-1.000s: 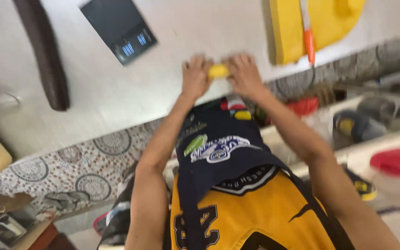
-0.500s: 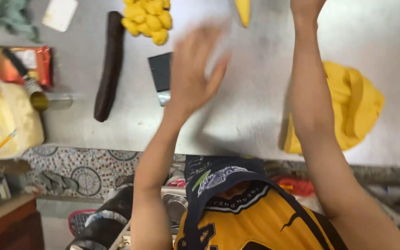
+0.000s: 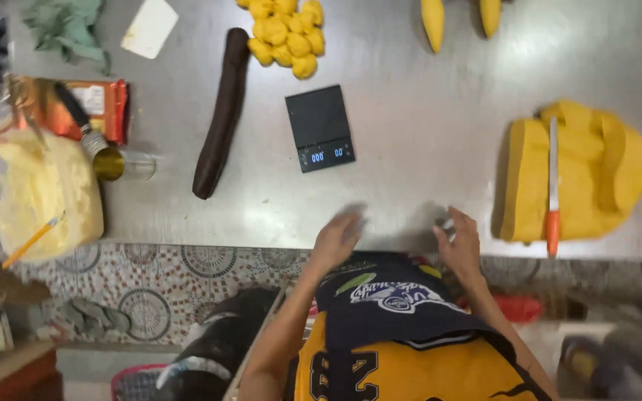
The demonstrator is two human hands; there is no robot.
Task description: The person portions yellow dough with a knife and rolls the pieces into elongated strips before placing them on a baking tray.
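Both hands have been drawn back from the far tabletop to its near edge. On the steel table (image 3: 410,148) a large yellow dough block (image 3: 596,174) lies well right, a knife (image 3: 553,186) across it. The left hand (image 3: 338,239) is blurred, fingers apart and empty; whether the right hand (image 3: 461,241) grips anything cannot be told. The knife's overhanging handle could be knocked by the right hand nearby.
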